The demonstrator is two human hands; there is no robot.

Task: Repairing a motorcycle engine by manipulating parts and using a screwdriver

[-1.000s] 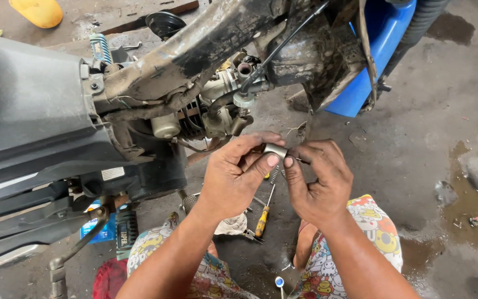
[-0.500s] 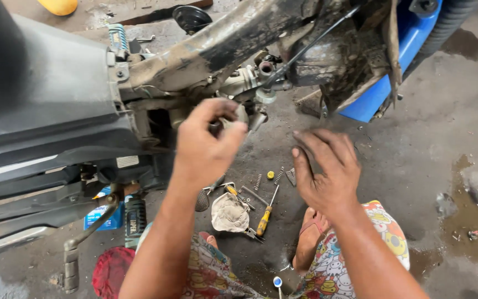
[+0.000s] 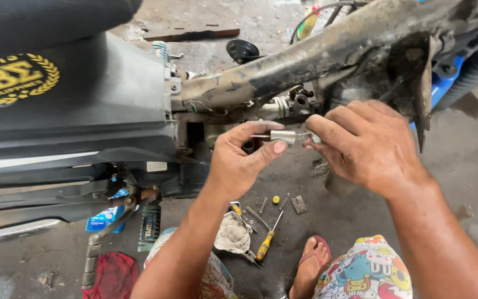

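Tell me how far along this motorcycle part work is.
Done: the dirty motorcycle frame is stripped bare, with screwdrivers and small springs laid out on the floor. In hand: the left hand grips a small silver metal cylinder while the right hand pinches its end. Left: the cylinder isn't yet mounted on the frame.

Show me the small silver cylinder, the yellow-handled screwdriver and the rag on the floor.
small silver cylinder (image 3: 283,136): head view, middle of its body.
yellow-handled screwdriver (image 3: 265,245): head view, on the handle.
rag (image 3: 232,233): head view, centre of the cloth.
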